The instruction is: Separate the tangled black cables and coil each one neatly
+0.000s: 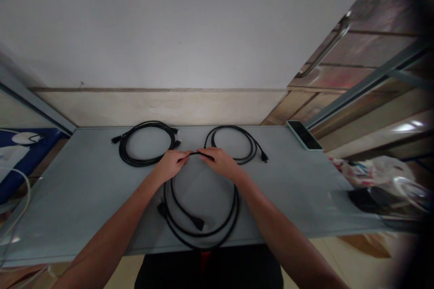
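My left hand and my right hand pinch the top of a looped black cable, with a short stretch of it showing between my fingertips. The loop hangs down toward the front edge of the table, and two dark plugs show at its lower left and inside it; one is a black connector. Behind my left hand lies a coiled black cable with connectors at its sides. Another black cable coil lies behind my right hand, its plug pointing right.
The grey table meets a tiled wall at the back. At its far right corner lies a phone in a pale case. A white cable runs along the left edge. Blurred bags are at the right.
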Tool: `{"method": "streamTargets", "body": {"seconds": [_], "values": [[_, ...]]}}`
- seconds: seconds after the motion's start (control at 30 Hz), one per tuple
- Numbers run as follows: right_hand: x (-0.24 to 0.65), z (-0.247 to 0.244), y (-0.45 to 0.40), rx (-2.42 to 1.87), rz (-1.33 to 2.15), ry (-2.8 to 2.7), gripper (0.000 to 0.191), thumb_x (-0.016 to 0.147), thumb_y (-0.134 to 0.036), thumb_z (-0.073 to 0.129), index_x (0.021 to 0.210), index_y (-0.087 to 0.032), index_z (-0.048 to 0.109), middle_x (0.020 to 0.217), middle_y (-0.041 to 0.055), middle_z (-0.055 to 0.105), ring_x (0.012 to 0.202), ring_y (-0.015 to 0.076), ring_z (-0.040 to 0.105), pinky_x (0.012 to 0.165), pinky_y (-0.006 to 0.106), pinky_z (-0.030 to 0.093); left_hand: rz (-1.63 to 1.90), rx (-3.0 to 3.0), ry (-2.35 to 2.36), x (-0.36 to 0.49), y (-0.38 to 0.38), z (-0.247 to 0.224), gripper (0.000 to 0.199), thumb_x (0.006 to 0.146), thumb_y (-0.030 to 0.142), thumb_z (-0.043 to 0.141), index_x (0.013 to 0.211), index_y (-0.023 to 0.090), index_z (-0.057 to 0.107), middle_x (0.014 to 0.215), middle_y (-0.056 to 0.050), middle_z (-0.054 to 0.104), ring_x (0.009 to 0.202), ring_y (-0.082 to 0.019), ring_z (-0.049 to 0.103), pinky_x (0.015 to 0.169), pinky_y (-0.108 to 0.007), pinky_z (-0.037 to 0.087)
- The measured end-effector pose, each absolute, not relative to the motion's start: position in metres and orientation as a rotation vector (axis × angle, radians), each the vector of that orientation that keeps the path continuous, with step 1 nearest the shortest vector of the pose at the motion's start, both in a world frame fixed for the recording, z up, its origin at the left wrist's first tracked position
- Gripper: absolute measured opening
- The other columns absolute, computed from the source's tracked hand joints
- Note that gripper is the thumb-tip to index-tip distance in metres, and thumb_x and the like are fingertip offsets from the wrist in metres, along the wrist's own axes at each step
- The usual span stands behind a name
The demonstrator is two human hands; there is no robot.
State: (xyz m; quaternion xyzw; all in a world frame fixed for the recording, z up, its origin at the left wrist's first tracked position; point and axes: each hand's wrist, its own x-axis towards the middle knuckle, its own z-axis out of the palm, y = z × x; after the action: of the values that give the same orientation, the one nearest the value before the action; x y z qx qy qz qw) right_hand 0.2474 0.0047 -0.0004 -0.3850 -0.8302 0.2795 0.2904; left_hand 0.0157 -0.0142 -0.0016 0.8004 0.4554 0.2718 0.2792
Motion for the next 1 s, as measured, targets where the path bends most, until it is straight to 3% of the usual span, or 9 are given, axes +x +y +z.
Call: {"method": "streamTargets", "body": {"seconds": [0.2, 0.37, 0.53, 0.67, 0.77, 1.0], "values": [[0.251, -0.007, 0.012, -1.130, 0.688, -2.136, 0.025, 0.093, -0.026, 0.053, 0.106, -0.022, 0.074, 0.096, 0.0084, 0.074, 0.086, 0.0222, 0.068, 0.079, 0.032, 0.049, 0.663, 2.029, 1.278, 0.016, -0.015, -0.001, 0.039, 0.093, 0.031, 0.052, 0.125, 0.015, 0.066, 0.078, -0.006, 0.075, 0.056, -0.017, 0.063, 0.064, -0.028, 0.050], [0.273, -0.007, 0.028, -1.323, 0.445, -1.946, 0.027, 0.094, -0.028, 0.052, 0.105, -0.018, 0.074, 0.097, 0.0099, 0.075, 0.088, 0.0239, 0.069, 0.081, 0.033, 0.050, 0.752, 2.078, 1.433, 0.011, -0.013, 0.000, 0.038, 0.090, 0.027, 0.055, 0.122, 0.012, 0.068, 0.085, -0.009, 0.076, 0.071, -0.021, 0.069, 0.071, -0.030, 0.052], [0.285, -0.005, 0.035, -1.352, 0.305, -1.902, 0.026, 0.093, -0.028, 0.052, 0.103, -0.017, 0.074, 0.097, 0.0102, 0.075, 0.090, 0.0238, 0.069, 0.081, 0.032, 0.050, 0.783, 2.104, 1.393, 0.008, -0.013, -0.002, 0.034, 0.090, 0.026, 0.057, 0.120, 0.014, 0.069, 0.090, -0.008, 0.076, 0.072, -0.019, 0.069, 0.070, -0.028, 0.053], [0.281, -0.001, 0.031, -1.314, 0.350, -2.043, 0.023, 0.093, -0.025, 0.053, 0.101, -0.016, 0.073, 0.092, 0.0101, 0.073, 0.082, 0.0214, 0.067, 0.077, 0.031, 0.049, 0.723, 2.138, 1.376, 0.007, -0.013, -0.002, 0.035, 0.091, 0.025, 0.055, 0.121, 0.013, 0.068, 0.090, -0.010, 0.076, 0.071, -0.019, 0.069, 0.070, -0.029, 0.052], [0.271, 0.001, 0.022, -1.202, 0.460, -2.205, 0.024, 0.094, -0.025, 0.052, 0.104, -0.017, 0.073, 0.090, 0.0087, 0.071, 0.077, 0.0181, 0.064, 0.074, 0.028, 0.048, 0.692, 2.187, 1.283, 0.011, -0.015, 0.000, 0.033, 0.092, 0.023, 0.053, 0.121, 0.014, 0.069, 0.096, -0.011, 0.076, 0.081, -0.021, 0.070, 0.077, -0.030, 0.051], [0.243, -0.005, 0.002, -0.978, 0.615, -2.371, 0.026, 0.092, -0.022, 0.057, 0.115, -0.021, 0.069, 0.100, 0.0076, 0.071, 0.091, 0.0192, 0.065, 0.083, 0.030, 0.048, 0.652, 2.287, 1.120, 0.017, -0.016, -0.004, 0.030, 0.094, 0.023, 0.051, 0.114, 0.017, 0.073, 0.098, -0.010, 0.076, 0.088, -0.022, 0.069, 0.081, -0.031, 0.050]]}}
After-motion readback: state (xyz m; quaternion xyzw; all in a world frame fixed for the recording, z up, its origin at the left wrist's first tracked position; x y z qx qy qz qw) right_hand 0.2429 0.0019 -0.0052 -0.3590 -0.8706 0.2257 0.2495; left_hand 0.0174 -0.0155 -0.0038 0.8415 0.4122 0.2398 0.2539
